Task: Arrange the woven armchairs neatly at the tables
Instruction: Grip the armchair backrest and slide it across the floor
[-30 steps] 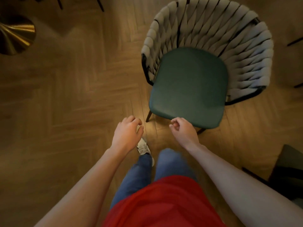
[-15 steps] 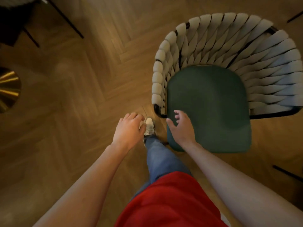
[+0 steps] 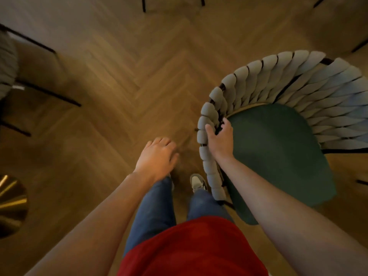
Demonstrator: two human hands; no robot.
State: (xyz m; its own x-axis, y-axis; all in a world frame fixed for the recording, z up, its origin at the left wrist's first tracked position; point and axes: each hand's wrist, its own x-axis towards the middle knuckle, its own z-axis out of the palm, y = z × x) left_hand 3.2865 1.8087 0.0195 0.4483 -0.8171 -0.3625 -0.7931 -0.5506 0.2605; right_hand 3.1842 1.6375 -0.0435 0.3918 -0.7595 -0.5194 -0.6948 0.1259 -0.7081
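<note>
A woven armchair [image 3: 278, 92] with pale grey straps and a dark green seat cushion [image 3: 278, 156] stands on the floor to my right. My right hand [image 3: 219, 139] grips the chair's left armrest, thumb on the outer straps and fingers curled over the inner side. My left hand [image 3: 158, 156] hovers above the floor to the left of the chair, fingers relaxed and holding nothing.
A gold fluted table base [image 3: 12, 204] sits at the lower left. Another woven chair [image 3: 8, 62] with black legs stands at the left edge. More black legs [image 3: 143, 5] show at the top. Herringbone wood floor [image 3: 119, 86] spreads between them.
I have stepped closer beside the chair. My right hand went from hovering over the seat's front corner to gripping the left armrest. My left hand stayed free.
</note>
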